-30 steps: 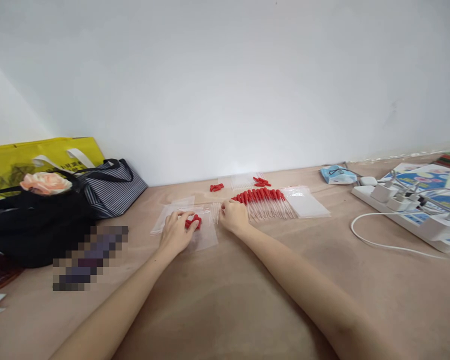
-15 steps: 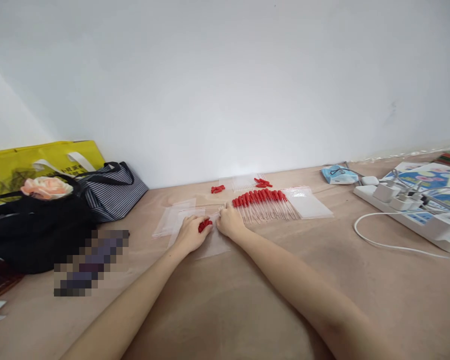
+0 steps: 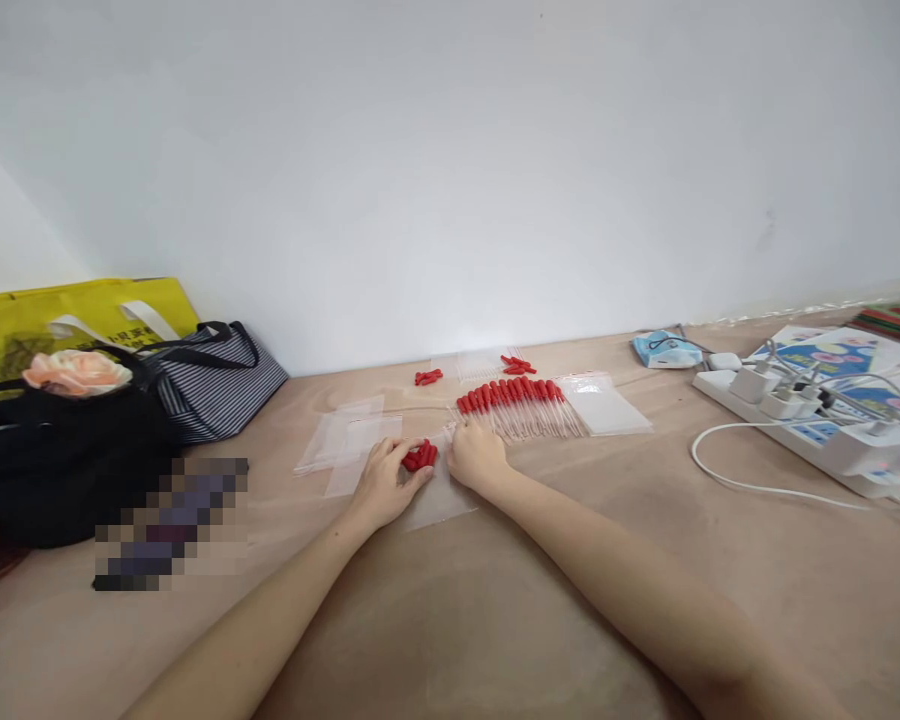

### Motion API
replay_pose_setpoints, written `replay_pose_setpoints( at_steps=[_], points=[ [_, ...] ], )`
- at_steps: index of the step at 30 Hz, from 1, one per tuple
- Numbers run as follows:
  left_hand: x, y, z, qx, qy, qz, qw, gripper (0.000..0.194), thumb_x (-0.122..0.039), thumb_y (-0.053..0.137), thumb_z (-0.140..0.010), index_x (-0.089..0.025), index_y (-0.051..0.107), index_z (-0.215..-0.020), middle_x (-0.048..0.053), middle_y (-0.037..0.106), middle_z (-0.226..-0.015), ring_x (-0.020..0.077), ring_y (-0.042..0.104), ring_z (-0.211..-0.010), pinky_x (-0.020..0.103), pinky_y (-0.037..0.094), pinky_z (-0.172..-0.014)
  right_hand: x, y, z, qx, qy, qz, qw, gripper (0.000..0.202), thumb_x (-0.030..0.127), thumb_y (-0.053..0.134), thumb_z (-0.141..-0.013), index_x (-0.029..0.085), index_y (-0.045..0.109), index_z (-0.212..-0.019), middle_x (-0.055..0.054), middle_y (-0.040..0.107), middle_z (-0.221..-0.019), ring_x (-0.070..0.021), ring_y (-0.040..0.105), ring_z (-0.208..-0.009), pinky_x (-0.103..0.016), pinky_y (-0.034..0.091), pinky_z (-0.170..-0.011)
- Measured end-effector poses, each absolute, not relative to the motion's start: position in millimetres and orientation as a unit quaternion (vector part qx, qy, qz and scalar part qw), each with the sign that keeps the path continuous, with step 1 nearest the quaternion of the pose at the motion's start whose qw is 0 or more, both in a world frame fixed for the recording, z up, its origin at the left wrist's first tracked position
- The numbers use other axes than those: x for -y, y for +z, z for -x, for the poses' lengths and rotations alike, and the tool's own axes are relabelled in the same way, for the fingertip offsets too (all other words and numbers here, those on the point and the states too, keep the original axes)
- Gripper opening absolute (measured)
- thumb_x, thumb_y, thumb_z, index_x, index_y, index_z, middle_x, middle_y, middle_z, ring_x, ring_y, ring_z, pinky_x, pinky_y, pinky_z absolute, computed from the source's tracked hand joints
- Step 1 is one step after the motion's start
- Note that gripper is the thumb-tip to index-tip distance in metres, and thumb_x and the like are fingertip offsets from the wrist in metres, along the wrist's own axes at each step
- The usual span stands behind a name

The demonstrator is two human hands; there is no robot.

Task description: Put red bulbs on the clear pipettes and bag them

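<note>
My left hand (image 3: 386, 482) is curled around a bunch of small red rubber bulbs (image 3: 421, 456), over a clear plastic bag (image 3: 442, 505) lying on the table. Just right of it, my right hand (image 3: 478, 456) has its fingers curled down at the bag's upper right edge; the fingertips are partly hidden. Beyond the right hand lies a row of thin clear droppers (image 3: 521, 415) with red bulbs on their far ends. Several flat clear bags (image 3: 345, 445) overlap to the left of my left hand.
Loose red bulbs (image 3: 428, 378) and a second small pile (image 3: 518, 365) lie near the wall. A white-backed bag (image 3: 607, 405) is right of the droppers. Farther right are a blue mask (image 3: 666, 349) and a power strip (image 3: 802, 430). Bags (image 3: 221, 380) stand at left.
Both hands have shifted slightly right over the table, and the clear bag beneath has moved with them. More of the red bulbs in my left hand now shows. The view has turned slightly.
</note>
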State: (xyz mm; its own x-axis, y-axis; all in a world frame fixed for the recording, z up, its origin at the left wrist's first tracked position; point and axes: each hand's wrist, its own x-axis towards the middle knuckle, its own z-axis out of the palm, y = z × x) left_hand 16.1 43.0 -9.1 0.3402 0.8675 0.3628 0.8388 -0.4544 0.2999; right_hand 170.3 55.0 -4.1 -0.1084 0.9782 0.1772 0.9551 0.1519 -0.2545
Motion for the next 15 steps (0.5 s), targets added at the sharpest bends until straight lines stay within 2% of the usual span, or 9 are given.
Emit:
replay_pose_setpoints(
  at_steps=[8, 15],
  points=[
    [-47.8, -10.8, -14.5, -0.508, 0.254, -0.822, 0.048, 0.03, -0.029, 0.053, -0.076, -0.018, 0.055, -0.104, 0.007, 0.055, -0.097, 0.0205, 0.052, -0.092, 0.035, 0.039, -0.084, -57.8, -0.9, -160.4, 0.74, 0.049, 0.659, 0.126, 0.025, 0.015, 0.04, -0.079, 0.011, 0.061, -0.091, -0.018, 0.061, -0.093, -0.0215, 0.059, -0.085, -0.029, 0.043, -0.065],
    [-50.5, -11.1, -8.9, -0.507, 0.264, -0.819, 0.043, 0.032, -0.031, 0.055, -0.075, -0.02, 0.055, -0.105, 0.006, 0.055, -0.097, 0.0196, 0.051, -0.091, 0.033, 0.04, -0.083, -52.0, 12.4, -180.5, 0.724, 0.056, 0.674, 0.139, 0.03, 0.029, 0.038, -0.08, 0.012, 0.062, -0.086, -0.015, 0.063, -0.088, -0.0228, 0.06, -0.08, -0.029, 0.041, -0.063]
  ],
)
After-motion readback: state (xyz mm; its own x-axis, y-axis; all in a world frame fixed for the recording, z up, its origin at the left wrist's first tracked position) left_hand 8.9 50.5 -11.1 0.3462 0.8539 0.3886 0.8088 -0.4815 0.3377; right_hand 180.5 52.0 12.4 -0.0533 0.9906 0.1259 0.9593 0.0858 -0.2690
